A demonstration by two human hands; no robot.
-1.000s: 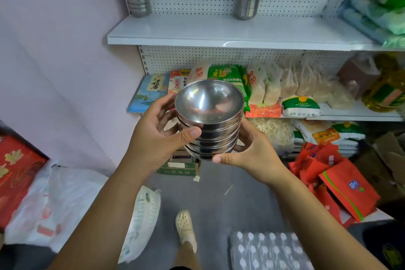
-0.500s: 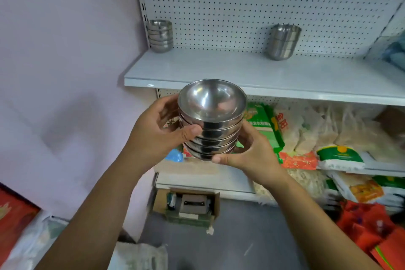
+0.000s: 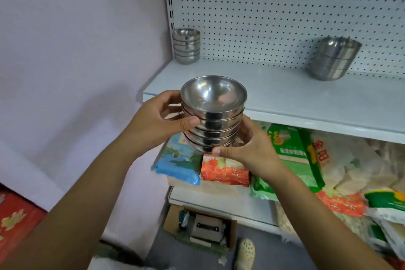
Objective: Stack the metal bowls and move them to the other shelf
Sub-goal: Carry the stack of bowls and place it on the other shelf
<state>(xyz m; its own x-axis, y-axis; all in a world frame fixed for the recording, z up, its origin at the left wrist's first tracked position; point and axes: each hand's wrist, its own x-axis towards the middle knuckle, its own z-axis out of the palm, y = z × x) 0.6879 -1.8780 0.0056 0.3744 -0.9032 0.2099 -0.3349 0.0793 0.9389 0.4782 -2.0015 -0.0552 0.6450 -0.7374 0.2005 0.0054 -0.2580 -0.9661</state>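
A stack of several shiny metal bowls [image 3: 213, 114] is held in the air just in front of the left end of the white shelf [image 3: 285, 103]. My left hand [image 3: 157, 123] grips the stack's left side, thumb across the front. My right hand [image 3: 249, 149] cups the stack from below and the right, thumb under the bottom bowl. On the shelf stand two other bowl stacks: a small stack [image 3: 186, 46] in the back left corner and a taller, slightly tilted stack [image 3: 333, 58] further right.
A pegboard back panel [image 3: 274, 11] rises behind the shelf. The lower shelf holds bags of food [image 3: 291, 155]. A pink wall [image 3: 76, 50] closes the left side. An open cardboard box [image 3: 201, 228] sits on the floor beside my foot [image 3: 245, 252].
The view has tilted up and drawn closer to the shelving. The held stack now sits level with the white shelf's front edge; both hands keep the same hold.
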